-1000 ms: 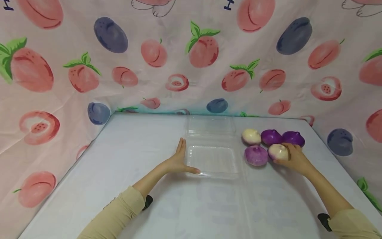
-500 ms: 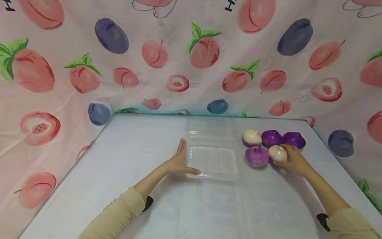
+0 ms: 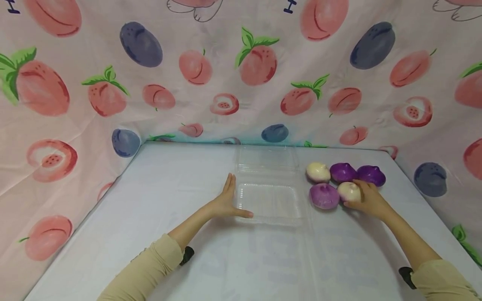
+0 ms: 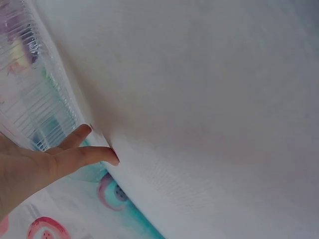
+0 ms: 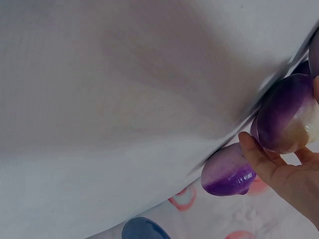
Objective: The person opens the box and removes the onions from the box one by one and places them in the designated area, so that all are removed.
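Observation:
My left hand point(image 3: 225, 205) rests along a clear plastic clamshell box point(image 3: 269, 202), fingers straight at its left side and thumb at the near left corner. In the left wrist view, two fingertips point(image 4: 83, 130) show beside the ribbed box wall point(image 4: 60, 89). My right hand point(image 3: 370, 201) grips a white-and-purple turnip point(image 3: 348, 192), thumb in front and fingers behind. Part of that turnip is hidden by the hand. Next to it sits a light purple turnip point(image 3: 324, 196). Behind are a cream turnip point(image 3: 318, 172) and two dark purple ones, left point(image 3: 343, 172) and right point(image 3: 370, 175).
The box's lid point(image 3: 267, 159) lies folded back toward the far edge. A white cloth covers the table point(image 3: 211, 267). A fruit-printed curtain point(image 3: 226, 50) rises behind the table and at both sides.
My right hand and the turnip it grips have shifted slightly left, closer to the light purple turnip. My left hand and the box have stayed in place.

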Demonstrator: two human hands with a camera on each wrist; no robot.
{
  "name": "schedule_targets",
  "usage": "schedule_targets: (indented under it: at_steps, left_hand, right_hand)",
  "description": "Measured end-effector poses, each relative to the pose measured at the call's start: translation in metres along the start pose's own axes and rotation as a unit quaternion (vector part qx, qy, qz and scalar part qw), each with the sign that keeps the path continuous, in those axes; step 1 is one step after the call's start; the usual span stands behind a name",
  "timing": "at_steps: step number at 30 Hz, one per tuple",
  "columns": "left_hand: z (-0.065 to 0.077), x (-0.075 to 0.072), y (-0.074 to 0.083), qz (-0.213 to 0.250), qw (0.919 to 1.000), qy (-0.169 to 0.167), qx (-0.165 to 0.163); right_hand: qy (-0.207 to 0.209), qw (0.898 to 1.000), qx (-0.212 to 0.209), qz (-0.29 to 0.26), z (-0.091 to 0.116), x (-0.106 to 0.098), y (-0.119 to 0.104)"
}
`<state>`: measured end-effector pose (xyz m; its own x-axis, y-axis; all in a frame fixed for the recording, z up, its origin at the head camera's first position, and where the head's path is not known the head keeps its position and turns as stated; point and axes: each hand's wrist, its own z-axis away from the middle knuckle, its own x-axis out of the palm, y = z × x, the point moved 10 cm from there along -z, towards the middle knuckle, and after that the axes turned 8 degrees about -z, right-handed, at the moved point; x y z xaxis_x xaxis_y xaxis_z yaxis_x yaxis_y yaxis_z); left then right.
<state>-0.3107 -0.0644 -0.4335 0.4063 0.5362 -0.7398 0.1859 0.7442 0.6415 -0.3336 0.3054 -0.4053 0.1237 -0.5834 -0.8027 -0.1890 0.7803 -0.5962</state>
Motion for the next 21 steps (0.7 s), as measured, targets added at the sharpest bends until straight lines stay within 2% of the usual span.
schedule_targets:
  at_steps: [10,21]
  left_hand:
    - [0.001,-0.002,0.001,-0.005,0.9998,0.016,0.004]
    - [0.006,-0.011,0.0,-0.058,0.9969,0.054,-0.005]
  right_hand:
    - [-0.004,1.0,0.003,0.014,0.0,-0.003,-0.002]
    - [-0.031,0.999,-0.015,0.02,-0.007,-0.016,-0.032]
